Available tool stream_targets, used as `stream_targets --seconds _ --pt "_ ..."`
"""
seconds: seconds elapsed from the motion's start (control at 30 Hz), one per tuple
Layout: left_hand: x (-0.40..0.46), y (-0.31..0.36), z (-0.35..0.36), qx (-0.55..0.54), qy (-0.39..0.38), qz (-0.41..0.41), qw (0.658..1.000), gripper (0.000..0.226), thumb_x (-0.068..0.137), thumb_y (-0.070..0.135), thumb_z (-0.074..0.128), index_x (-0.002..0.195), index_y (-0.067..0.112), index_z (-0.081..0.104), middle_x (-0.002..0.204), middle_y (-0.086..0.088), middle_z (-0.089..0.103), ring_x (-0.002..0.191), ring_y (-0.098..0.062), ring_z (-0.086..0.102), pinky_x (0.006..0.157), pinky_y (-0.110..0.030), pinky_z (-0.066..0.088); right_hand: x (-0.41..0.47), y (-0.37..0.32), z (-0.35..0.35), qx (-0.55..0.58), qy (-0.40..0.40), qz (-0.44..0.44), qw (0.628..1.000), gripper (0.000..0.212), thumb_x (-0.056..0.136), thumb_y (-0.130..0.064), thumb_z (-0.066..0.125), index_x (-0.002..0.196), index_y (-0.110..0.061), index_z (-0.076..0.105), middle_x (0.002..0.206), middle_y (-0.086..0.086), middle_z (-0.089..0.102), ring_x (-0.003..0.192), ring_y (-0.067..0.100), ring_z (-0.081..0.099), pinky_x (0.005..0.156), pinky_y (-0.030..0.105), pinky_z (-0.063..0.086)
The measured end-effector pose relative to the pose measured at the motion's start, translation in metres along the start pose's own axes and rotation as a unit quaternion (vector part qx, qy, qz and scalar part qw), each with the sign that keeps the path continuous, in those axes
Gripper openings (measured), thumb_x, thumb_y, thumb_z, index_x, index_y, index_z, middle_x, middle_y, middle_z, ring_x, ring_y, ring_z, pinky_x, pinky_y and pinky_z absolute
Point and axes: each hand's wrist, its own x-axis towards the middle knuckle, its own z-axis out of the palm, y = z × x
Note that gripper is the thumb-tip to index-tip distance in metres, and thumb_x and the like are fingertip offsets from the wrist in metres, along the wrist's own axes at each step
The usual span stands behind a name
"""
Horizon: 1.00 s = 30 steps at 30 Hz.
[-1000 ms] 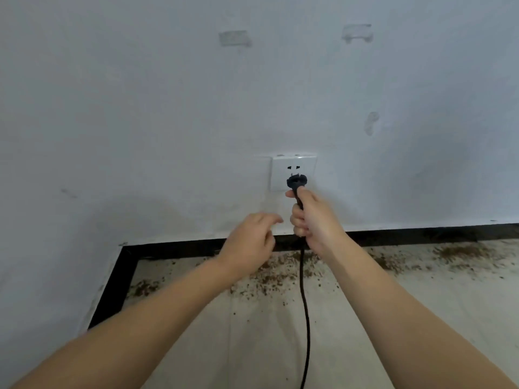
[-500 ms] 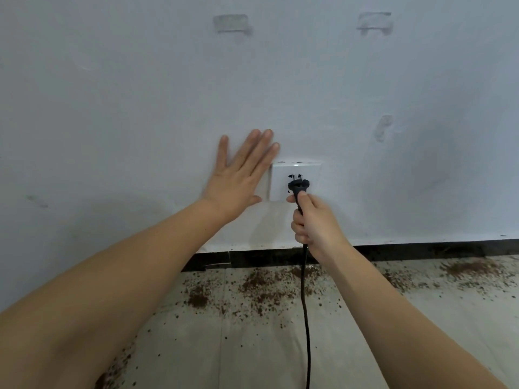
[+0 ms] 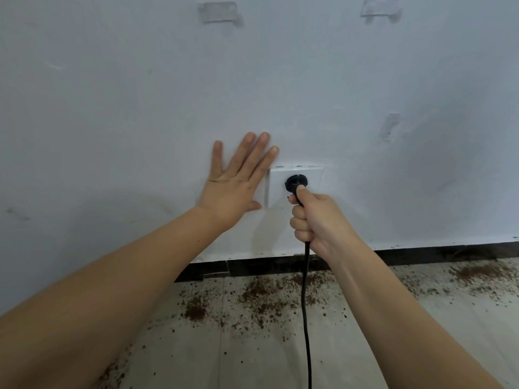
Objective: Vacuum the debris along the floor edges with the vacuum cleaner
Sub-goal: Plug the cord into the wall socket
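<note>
A black plug [image 3: 296, 182] sits against the face of the white wall socket [image 3: 314, 178]. My right hand [image 3: 317, 220] grips the plug's neck and the black power cord [image 3: 306, 318], which hangs straight down to the bottom edge of the view. My left hand [image 3: 237, 183] lies flat on the white wall with fingers spread, its fingertips at the socket's left edge. Brown debris [image 3: 261, 296] is scattered over the pale floor along the dark skirting. The vacuum cleaner itself is out of view.
A dark skirting board [image 3: 435, 251] runs along the foot of the white wall [image 3: 112, 108]. More debris [image 3: 477, 272] lies at the right by the skirting. Pieces of clear tape [image 3: 217, 12] stick high on the wall.
My left hand rose from beside the cord and now lies flat on the wall left of the socket. My right hand has pushed the plug up against the socket face.
</note>
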Motion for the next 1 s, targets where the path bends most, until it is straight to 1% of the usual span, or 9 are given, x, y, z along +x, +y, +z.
stream_targets --seconds 0.07,0.17,0.37,0.43,0.57,0.73,0.83,0.93,1.0 --pt "0.000 0.000 0.002 -0.010 0.007 -0.004 1.000 0.140 0.053 0.069 0.074 0.147 0.012 -0.013 0.155 -0.006 -0.012 0.140 -0.030 -0.032 0.106 -0.059 -0.021 0.003 0.001 0.000 0.019 0.001 -0.002 1.000 0.030 0.104 -0.028 0.038 0.079 -0.011 0.046 0.040 -0.010 0.021 0.031 0.004 0.016 0.030 0.013 0.014" --pt "0.001 0.000 0.006 -0.019 0.011 -0.007 1.000 0.140 0.051 0.065 0.077 0.149 0.013 -0.008 0.155 -0.008 -0.004 0.138 -0.025 -0.037 0.107 -0.059 -0.021 0.011 0.002 0.006 0.061 0.002 -0.011 0.998 0.031 0.103 -0.026 0.041 0.076 -0.012 0.044 0.039 -0.010 0.021 0.030 0.005 0.015 0.030 0.013 0.013" --pt "0.000 0.001 -0.005 -0.037 -0.009 -0.003 0.999 0.135 0.052 0.064 0.078 0.148 0.012 0.000 0.157 -0.008 -0.010 0.142 -0.026 -0.028 0.106 -0.062 -0.006 0.006 0.001 0.008 0.049 -0.016 -0.008 0.999 0.030 0.103 -0.026 0.038 0.076 -0.014 0.042 0.040 -0.009 0.022 0.032 0.005 0.016 0.031 0.014 0.013" --pt "-0.001 0.000 -0.009 -0.028 0.000 -0.008 1.000 0.136 0.049 0.065 0.081 0.147 0.011 0.004 0.152 -0.006 0.000 0.144 -0.023 -0.013 0.106 -0.062 0.003 0.004 0.002 0.008 0.036 -0.020 -0.022 0.999 0.030 0.104 -0.027 0.035 0.080 -0.013 0.044 0.041 -0.010 0.023 0.032 0.005 0.017 0.031 0.016 0.014" --pt "0.001 0.000 -0.003 -0.049 0.008 -0.005 0.999 0.138 0.049 0.061 0.082 0.150 0.014 0.000 0.160 -0.007 -0.001 0.145 -0.027 -0.022 0.104 -0.063 -0.002 0.010 0.003 0.009 0.026 -0.013 -0.051 0.998 0.033 0.105 -0.029 0.033 0.079 -0.012 0.046 0.040 -0.010 0.025 0.032 0.005 0.019 0.031 0.016 0.015" --pt "0.002 -0.001 -0.003 -0.059 -0.028 0.001 0.998 0.143 0.043 0.062 0.084 0.149 0.009 0.004 0.155 -0.013 0.009 0.141 -0.033 0.011 0.102 -0.065 0.007 0.016 0.009 0.015 0.019 0.021 -0.070 0.997 0.036 0.104 -0.030 0.035 0.076 -0.010 0.048 0.038 -0.010 0.025 0.030 0.006 0.019 0.032 0.016 0.015" --pt "-0.001 0.002 -0.013 -0.107 -0.056 -0.012 0.993 0.140 0.051 0.049 0.088 0.150 0.010 -0.003 0.157 -0.009 -0.004 0.146 -0.028 -0.001 0.105 -0.063 -0.002 0.011 0.006 0.016 -0.010 0.030 -0.057 0.998 0.037 0.104 -0.033 0.033 0.080 -0.010 0.049 0.038 -0.010 0.030 0.030 0.006 0.026 0.033 0.018 0.021" --pt "-0.004 -0.001 -0.026 -0.109 -0.127 -0.018 0.986 0.135 0.069 0.047 0.078 0.144 0.015 -0.030 0.148 -0.006 -0.040 0.138 -0.024 -0.037 0.106 -0.056 -0.024 0.002 -0.006 0.008 -0.123 0.006 0.003 0.992 0.042 0.102 -0.043 0.029 0.092 -0.011 0.055 0.062 0.001 0.054 0.058 0.013 0.056 0.055 0.025 0.044" --pt "-0.005 -0.004 -0.051 -0.098 -0.173 -0.009 0.980 0.127 0.076 0.048 0.072 0.145 0.012 -0.029 0.149 -0.009 -0.040 0.140 -0.026 -0.033 0.110 -0.058 -0.015 -0.011 -0.016 -0.004 -0.255 0.022 0.033 0.966 0.047 0.101 -0.049 0.027 0.112 -0.011 0.053 0.097 0.007 0.062 0.094 0.020 0.061 0.080 0.034 0.049"
